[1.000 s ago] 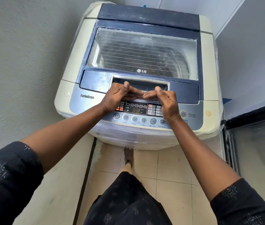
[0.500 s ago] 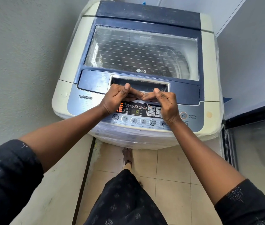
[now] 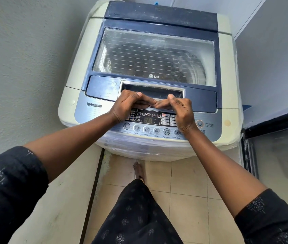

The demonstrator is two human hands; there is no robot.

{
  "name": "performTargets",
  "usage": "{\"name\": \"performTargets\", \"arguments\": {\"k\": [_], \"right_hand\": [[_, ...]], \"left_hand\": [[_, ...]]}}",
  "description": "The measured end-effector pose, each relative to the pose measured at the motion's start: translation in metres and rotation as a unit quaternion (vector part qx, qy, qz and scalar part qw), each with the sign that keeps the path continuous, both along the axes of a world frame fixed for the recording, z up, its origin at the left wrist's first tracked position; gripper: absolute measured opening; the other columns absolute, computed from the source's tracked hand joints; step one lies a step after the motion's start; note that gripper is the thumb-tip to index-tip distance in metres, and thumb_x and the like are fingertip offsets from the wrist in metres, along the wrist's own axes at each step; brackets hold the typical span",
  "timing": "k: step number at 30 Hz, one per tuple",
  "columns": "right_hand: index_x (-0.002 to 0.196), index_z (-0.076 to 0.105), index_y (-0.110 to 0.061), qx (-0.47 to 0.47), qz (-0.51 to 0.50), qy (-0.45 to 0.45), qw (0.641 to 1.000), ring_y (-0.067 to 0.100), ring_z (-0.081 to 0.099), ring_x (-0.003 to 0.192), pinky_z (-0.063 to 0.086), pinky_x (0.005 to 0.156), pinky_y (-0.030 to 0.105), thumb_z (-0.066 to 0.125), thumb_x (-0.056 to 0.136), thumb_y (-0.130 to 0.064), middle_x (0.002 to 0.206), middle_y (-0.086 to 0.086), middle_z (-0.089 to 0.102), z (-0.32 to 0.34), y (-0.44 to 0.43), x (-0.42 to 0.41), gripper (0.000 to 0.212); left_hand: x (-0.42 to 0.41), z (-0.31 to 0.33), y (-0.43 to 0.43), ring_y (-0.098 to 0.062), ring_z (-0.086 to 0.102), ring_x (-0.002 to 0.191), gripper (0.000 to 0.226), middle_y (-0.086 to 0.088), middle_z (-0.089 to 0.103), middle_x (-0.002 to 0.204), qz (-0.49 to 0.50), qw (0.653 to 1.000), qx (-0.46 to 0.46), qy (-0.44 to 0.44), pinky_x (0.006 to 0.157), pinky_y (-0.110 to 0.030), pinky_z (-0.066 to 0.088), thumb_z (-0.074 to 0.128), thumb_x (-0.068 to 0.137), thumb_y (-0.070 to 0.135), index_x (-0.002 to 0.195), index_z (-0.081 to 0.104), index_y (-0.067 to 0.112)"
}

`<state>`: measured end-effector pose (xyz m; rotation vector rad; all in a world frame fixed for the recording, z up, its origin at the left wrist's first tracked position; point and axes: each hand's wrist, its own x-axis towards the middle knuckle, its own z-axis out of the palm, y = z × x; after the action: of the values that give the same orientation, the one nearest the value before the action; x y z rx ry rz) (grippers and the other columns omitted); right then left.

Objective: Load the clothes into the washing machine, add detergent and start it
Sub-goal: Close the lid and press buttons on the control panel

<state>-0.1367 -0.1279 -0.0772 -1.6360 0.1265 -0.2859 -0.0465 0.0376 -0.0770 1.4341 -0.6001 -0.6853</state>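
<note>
Presently: LG washing machine [image 3: 79,71] against the wall, glass lid [image 3: 153,55] shut, something dark beneath; your left hand [image 3: 129,104] and right hand [image 3: 182,110] both curled on the lid handle [image 3: 157,91], thumbs above, seemingly to lift it; control panel [image 3: 148,118] lit.

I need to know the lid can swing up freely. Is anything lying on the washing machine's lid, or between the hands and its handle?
Nothing visible is in the way. The left hand and right hand hold the lid handle, and the glass lid has nothing lying on it.
</note>
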Motion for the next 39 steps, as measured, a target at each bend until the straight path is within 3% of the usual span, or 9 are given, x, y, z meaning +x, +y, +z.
{"name": "performTargets", "arguments": {"k": [5, 13, 21, 28, 34, 39], "right_hand": [[0.082, 0.072, 0.0, 0.043, 0.009, 0.014, 0.999, 0.02, 0.071, 0.08, 0.056, 0.084, 0.033, 0.037, 0.094, -0.019, 0.083, 0.013, 0.071, 0.0004, -0.0003, 0.001, 0.042], [0.078, 0.073, -0.003, 0.073, 0.017, 0.028, 0.997, 0.025, 0.071, 0.083, 0.054, 0.082, 0.03, 0.037, 0.094, -0.023, 0.084, 0.017, 0.071, 0.0022, -0.0033, 0.0025, 0.044], [0.07, 0.074, -0.01, 0.085, 0.027, 0.023, 0.996, 0.023, 0.071, 0.084, 0.054, 0.085, 0.032, 0.036, 0.094, -0.024, 0.075, 0.002, 0.075, 0.0038, -0.004, 0.0024, 0.047], [0.07, 0.076, -0.014, 0.085, 0.026, 0.022, 0.996, 0.022, 0.072, 0.085, 0.054, 0.085, 0.03, 0.036, 0.094, -0.025, 0.075, 0.002, 0.076, 0.0029, -0.0042, 0.0027, 0.048], [0.071, 0.075, -0.012, 0.068, 0.02, 0.027, 0.997, 0.024, 0.072, 0.086, 0.054, 0.089, 0.039, 0.036, 0.094, -0.024, 0.079, 0.009, 0.074, 0.002, -0.0047, 0.0034, 0.047], [0.079, 0.073, 0.0, 0.071, 0.02, 0.041, 0.996, 0.02, 0.072, 0.083, 0.055, 0.084, 0.029, 0.036, 0.094, -0.024, 0.083, 0.014, 0.072, 0.0055, -0.0042, 0.0032, 0.046]], "left_hand": [[0.004, 0.0004, 0.0007, -0.015, 0.069, 0.096, 0.046, -0.013, 0.069, 0.1, -0.014, 1.0, -0.01, 0.025, 0.081, -0.022, 0.055, 0.026, 0.086, 0.014, 0.093, 0.072, 0.011], [0.0041, -0.0004, 0.0004, -0.014, 0.069, 0.097, 0.048, -0.002, 0.071, 0.097, -0.023, 1.0, 0.001, 0.011, 0.083, -0.023, 0.055, 0.025, 0.085, 0.014, 0.089, 0.072, 0.017], [0.0033, -0.0001, 0.0014, -0.015, 0.069, 0.096, 0.046, -0.008, 0.07, 0.099, -0.014, 1.0, 0.007, 0.013, 0.084, -0.025, 0.056, 0.026, 0.085, 0.015, 0.092, 0.072, 0.015], [0.006, 0.0001, 0.0008, -0.015, 0.069, 0.096, 0.046, -0.015, 0.067, 0.105, -0.021, 0.999, 0.003, 0.041, 0.084, -0.024, 0.055, 0.026, 0.085, 0.016, 0.096, 0.07, 0.01], [0.0064, -0.0002, 0.001, -0.014, 0.069, 0.097, 0.046, -0.014, 0.066, 0.106, -0.026, 0.999, 0.003, 0.043, 0.084, -0.024, 0.055, 0.026, 0.084, 0.015, 0.1, 0.068, 0.008], [0.0081, -0.0002, 0.0011, -0.013, 0.068, 0.097, 0.047, -0.017, 0.065, 0.108, -0.035, 0.998, 0.013, 0.045, 0.085, -0.023, 0.055, 0.026, 0.083, 0.014, 0.107, 0.063, 0.001]]}}
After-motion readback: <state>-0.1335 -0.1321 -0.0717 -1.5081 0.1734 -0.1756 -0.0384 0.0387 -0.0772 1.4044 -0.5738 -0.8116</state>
